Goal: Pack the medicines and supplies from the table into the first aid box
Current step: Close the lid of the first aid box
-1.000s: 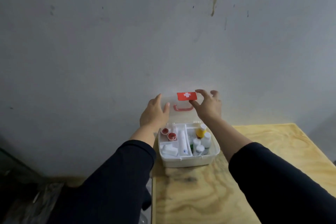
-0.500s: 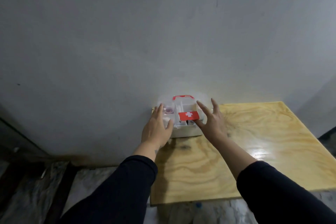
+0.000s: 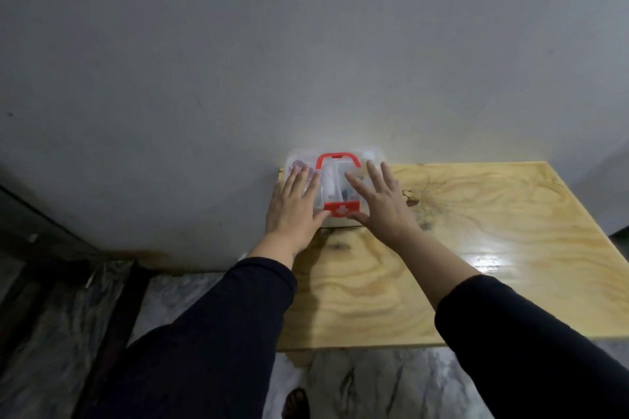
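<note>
Single view only, head-worn, wide-angle; nothing shared with any second view. It looks forward and steeply down from above the near edge of the pale plywood table point(image 3: 476, 248). It faces the plain grey wall point(image 3: 306, 44), which fills the upper half of the frame. The table's far edge meets the wall; its near edge lies low in frame, with marbled floor point(image 3: 374, 384) below it. Both dark-sleeved forearms enter from the bottom, close to the lens. Edges bow from lens distortion.

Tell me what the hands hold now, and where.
Nothing gripped: left hand and right hand lie flat, fingers spread, on the first aid box's clear lid.
</note>
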Tool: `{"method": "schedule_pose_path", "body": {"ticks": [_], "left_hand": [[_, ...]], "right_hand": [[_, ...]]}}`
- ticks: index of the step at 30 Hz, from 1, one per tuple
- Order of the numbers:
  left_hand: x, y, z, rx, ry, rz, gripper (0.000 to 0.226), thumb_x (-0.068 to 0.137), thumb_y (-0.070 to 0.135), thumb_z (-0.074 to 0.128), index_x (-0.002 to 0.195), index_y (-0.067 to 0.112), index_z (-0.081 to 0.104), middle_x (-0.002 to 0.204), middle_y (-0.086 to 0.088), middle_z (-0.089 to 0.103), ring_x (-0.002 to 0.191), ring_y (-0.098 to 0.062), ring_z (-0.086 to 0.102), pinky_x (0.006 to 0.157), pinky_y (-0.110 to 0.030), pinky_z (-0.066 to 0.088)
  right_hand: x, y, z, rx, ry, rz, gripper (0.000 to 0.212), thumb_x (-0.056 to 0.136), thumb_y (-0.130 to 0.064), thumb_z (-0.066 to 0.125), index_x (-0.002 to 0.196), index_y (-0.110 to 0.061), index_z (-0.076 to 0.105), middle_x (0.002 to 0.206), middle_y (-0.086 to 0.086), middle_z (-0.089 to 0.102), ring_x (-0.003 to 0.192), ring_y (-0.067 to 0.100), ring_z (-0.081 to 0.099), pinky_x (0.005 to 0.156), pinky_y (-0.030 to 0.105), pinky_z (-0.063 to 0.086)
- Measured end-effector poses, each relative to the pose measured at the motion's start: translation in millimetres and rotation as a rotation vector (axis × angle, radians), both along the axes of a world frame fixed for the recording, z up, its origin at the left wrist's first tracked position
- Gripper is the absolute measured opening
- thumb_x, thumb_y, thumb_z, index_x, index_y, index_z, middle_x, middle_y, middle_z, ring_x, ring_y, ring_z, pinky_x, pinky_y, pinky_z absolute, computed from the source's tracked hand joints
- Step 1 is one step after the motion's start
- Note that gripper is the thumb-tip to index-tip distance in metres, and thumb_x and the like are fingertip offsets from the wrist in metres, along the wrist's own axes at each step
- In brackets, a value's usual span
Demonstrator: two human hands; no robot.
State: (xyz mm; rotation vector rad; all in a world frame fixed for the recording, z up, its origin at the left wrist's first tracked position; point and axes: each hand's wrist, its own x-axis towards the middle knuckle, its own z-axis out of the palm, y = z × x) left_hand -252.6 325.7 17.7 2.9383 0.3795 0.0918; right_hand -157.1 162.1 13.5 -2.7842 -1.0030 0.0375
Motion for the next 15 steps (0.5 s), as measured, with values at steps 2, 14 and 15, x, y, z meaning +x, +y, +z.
{"method": "schedule_pose_path", "body": {"ticks": [2, 14, 15], "left_hand": [[6, 1, -7, 0.059, -0.022, -0.017, 0.077, 0.097, 0.049, 0.037, 0.152, 0.019, -0.007, 0.162, -0.003, -0.010, 0.148, -0.020, -0.015, 0.121, -0.039, -0.002], [45, 17, -16, 0.096, -0.085, 0.022, 0.075, 0.097, 0.042, 0.044, 0.153, 0.019, -0.002, 0.163, -0.005, -0.003, 0.149, -0.021, -0.009, 0.122, -0.041, 0.010], [45, 17, -14, 0.109, -0.064, 0.021, 0.076, 0.097, 0.044, 0.042, 0.152, 0.019, -0.004, 0.163, -0.005, -0.005, 0.149, -0.022, -0.011, 0.121, -0.041, 0.005]], "right_hand": [[4, 2, -7, -0.007, -0.024, 0.002, 0.075, 0.088, -0.055, 0.046, 0.147, -0.041, 0.001, 0.161, 0.006, -0.007, 0.145, 0.030, -0.018, 0.118, 0.058, 0.011], [37, 22, -15, -0.011, -0.110, -0.008, 0.072, 0.089, -0.053, 0.045, 0.146, -0.041, 0.003, 0.161, 0.006, -0.002, 0.146, 0.030, -0.013, 0.117, 0.055, 0.014], [37, 23, -11, -0.024, -0.094, -0.015, 0.072, 0.089, -0.054, 0.045, 0.146, -0.041, 0.003, 0.161, 0.007, -0.003, 0.146, 0.030, -0.014, 0.117, 0.054, 0.013]]}}
